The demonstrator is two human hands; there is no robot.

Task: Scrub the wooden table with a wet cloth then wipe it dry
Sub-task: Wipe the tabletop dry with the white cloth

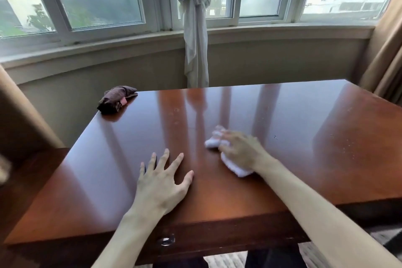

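We press our right hand (240, 150) down on the bunched white cloth (230, 159) mid-desk, fingers curled over it for scrubbing. Our left hand (165, 177) lies open and flat on the desk (304, 159), bracing us. A dark cloth (116, 102) waits at the far left corner, likely for drying.

The desk (282, 128) is reddish-brown wood with a glossy, smooth finish that mirrors the window; small pale specks mark it toward the right edge. The white cloth (233, 166) looks soft, like towel fabric. At the far left corner lies a dark brown cloth (116, 102), matt and velvety. The drawer knob (166, 240) looks like shiny metal.
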